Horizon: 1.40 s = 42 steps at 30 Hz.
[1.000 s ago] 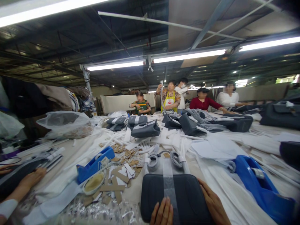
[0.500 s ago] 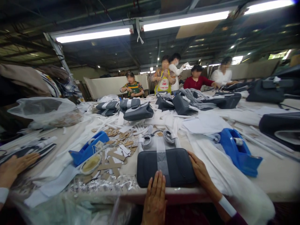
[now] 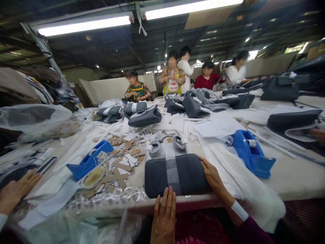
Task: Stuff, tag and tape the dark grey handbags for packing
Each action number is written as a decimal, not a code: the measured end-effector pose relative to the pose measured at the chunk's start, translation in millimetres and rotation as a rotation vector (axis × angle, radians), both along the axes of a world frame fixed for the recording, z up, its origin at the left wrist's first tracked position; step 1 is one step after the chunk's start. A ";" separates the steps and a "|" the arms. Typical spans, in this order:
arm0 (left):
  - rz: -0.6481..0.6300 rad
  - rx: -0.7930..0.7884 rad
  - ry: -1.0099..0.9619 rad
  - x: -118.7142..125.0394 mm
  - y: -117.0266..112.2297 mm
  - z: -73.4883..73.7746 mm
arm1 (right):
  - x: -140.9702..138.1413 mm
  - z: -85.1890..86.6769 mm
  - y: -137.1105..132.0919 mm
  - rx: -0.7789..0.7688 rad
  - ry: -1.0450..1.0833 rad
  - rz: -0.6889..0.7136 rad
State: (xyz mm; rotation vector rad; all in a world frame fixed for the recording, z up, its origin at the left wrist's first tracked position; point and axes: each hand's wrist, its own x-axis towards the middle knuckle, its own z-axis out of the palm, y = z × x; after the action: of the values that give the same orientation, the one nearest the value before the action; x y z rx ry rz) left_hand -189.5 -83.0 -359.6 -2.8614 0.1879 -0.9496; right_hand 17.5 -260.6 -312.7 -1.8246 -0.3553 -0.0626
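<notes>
A dark blue-grey bag (image 3: 188, 174) with rounded corners lies at the table's near edge, a translucent band wrapped across its middle. My left hand (image 3: 164, 215) has its fingers stretched out flat, the tips at the bag's near edge by the band. Around the bag's right end my right hand (image 3: 212, 176) is curved, its fingers along the side and far corner; its thumb is hidden. Just behind the bag are two coiled grey-wrapped straps (image 3: 179, 142) on a white piece.
Blue tape dispensers stand left (image 3: 91, 159) and right (image 3: 250, 154). Cardboard scraps (image 3: 122, 169) surround a small dish (image 3: 93, 177). Another person's hand (image 3: 19, 188) rests on dark pieces at far left. More bags (image 3: 146, 117) lie further back, with several people (image 3: 137, 89) beyond.
The view has shifted slightly, so most things appear further left and higher. Both my hands stay at the bag. A blurred hand now shows at the far-right bag.
</notes>
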 end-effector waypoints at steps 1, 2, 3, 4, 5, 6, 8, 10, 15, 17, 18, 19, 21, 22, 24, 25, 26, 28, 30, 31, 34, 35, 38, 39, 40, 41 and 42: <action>-0.022 -0.022 0.003 -1.4 2.0 1.5 | 0.4 -0.5 -0.1 -0.003 0.007 -0.001; -0.046 -0.049 0.002 -3.0 5.2 5.0 | 0.9 -1.2 -0.2 -0.005 0.014 -0.003; -0.069 -0.074 -0.011 -4.5 10.0 10.4 | 1.5 -2.0 -0.3 -0.006 0.019 -0.006; -0.079 -0.102 -0.024 -5.5 16.4 17.3 | 1.9 -3.0 -0.5 -0.004 0.024 -0.010; -0.069 -0.138 -0.039 -5.7 24.6 25.1 | 2.2 -3.9 -0.6 -0.001 0.026 -0.013; -0.035 -0.189 -0.057 -4.4 34.2 33.0 | 2.3 -4.7 -0.7 0.000 0.027 -0.015; 0.069 -0.360 -0.094 3.8 56.9 46.3 | 2.0 -5.8 -0.9 -0.001 0.025 -0.018; 0.155 -0.618 -0.112 19.8 80.9 53.6 | 1.7 -5.6 -1.0 -0.007 0.024 -0.022; 0.104 -1.444 0.155 73.1 119.4 61.9 | 6.8 2.1 -2.3 -0.006 0.140 -0.004; 0.029 -1.659 0.240 88.4 120.6 68.6 | 10.6 7.0 -2.8 0.062 0.277 0.045; 0.002 -1.732 0.268 93.6 118.8 72.2 | 12.1 9.5 -2.9 0.100 0.343 0.072; -0.015 -1.789 0.289 97.3 116.2 75.3 | 13.1 11.7 -2.5 0.129 0.395 0.097; -0.031 -1.861 0.303 100.5 109.9 79.2 | 12.9 15.1 -0.6 0.148 0.432 0.150; -0.028 -1.879 0.290 100.5 107.0 79.8 | 11.5 16.4 1.0 0.148 0.433 0.169; -0.034 -1.897 0.265 98.5 102.4 79.1 | 6.4 18.7 5.0 0.145 0.442 0.162; -0.039 -1.906 0.264 96.7 100.7 78.3 | 2.8 20.2 7.0 0.149 0.451 0.147; -0.038 -1.915 0.267 94.4 99.1 77.6 | -1.3 22.1 8.7 0.158 0.469 0.130; -0.028 -1.934 0.275 88.4 96.2 76.9 | -10.8 27.2 10.2 0.191 0.509 0.125; -0.023 -1.955 0.279 80.5 93.0 77.4 | -20.9 32.5 8.5 0.227 0.505 0.142; -0.024 -1.965 0.282 76.0 91.2 77.8 | -25.7 34.6 6.4 0.236 0.487 0.139; -0.015 -1.974 0.279 61.8 85.2 78.3 | -37.2 35.8 -2.2 0.222 0.441 0.085; -0.007 -1.973 0.273 57.4 83.2 78.2 | -40.0 34.7 -5.2 0.213 0.454 0.074; 0.009 -1.988 0.242 46.4 76.7 78.2 | -46.0 30.5 -12.4 0.193 0.527 0.102; 0.007 -2.004 0.238 43.7 74.5 78.7 | -47.8 29.8 -13.8 0.184 0.536 0.114; 0.004 -2.022 0.237 41.4 72.3 79.4 | -49.5 29.7 -14.8 0.173 0.536 0.118; 0.002 -2.042 0.238 39.6 70.4 80.4 | -51.2 30.2 -15.3 0.163 0.532 0.117; 0.005 -2.058 0.242 38.1 68.7 81.4 | -52.9 31.3 -15.4 0.156 0.528 0.115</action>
State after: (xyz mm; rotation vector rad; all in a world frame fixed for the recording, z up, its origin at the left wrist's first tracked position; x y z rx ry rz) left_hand -151.3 -14.3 -278.2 -4.4861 -1.8441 -0.9365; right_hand -35.4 -276.0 -281.4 -1.5917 -0.0756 0.4524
